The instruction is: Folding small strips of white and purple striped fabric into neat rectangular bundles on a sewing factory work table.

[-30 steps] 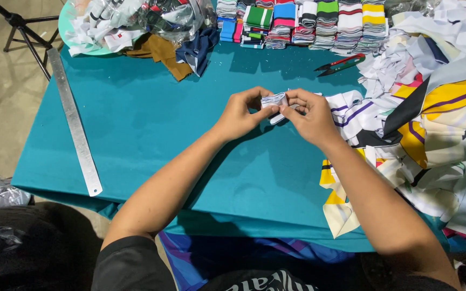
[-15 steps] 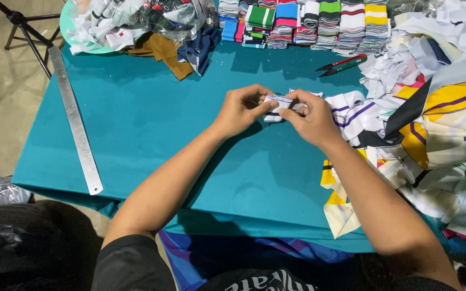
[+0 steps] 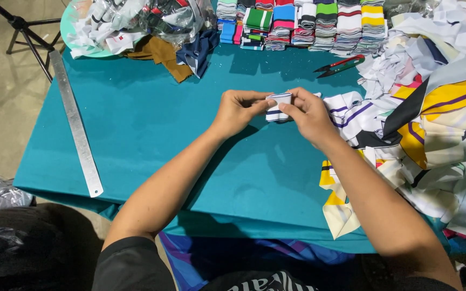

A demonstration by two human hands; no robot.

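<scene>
Both hands meet over the middle of a teal-covered table (image 3: 152, 134). My left hand (image 3: 237, 110) and my right hand (image 3: 307, 113) pinch a small folded piece of white knit fabric with dark blue stripes (image 3: 278, 106) between their fingertips. The piece is held just above the cloth. To the right of my right hand lies a big heap of striped white, yellow and black fabric pieces (image 3: 432, 124), some hanging over the table's front edge.
A long steel ruler (image 3: 75, 126) lies along the left edge. Red-handled snips (image 3: 340, 64) sit at the back right. Folded striped stacks (image 3: 303, 24) line the far edge, beside a plastic bag of scraps (image 3: 136, 21) with brown and navy cloth. A tripod leg (image 3: 28, 32) stands on the floor.
The hands stayed in place and worked the small striped piece between the fingers, folding it tighter. Nothing else on the table moved.
</scene>
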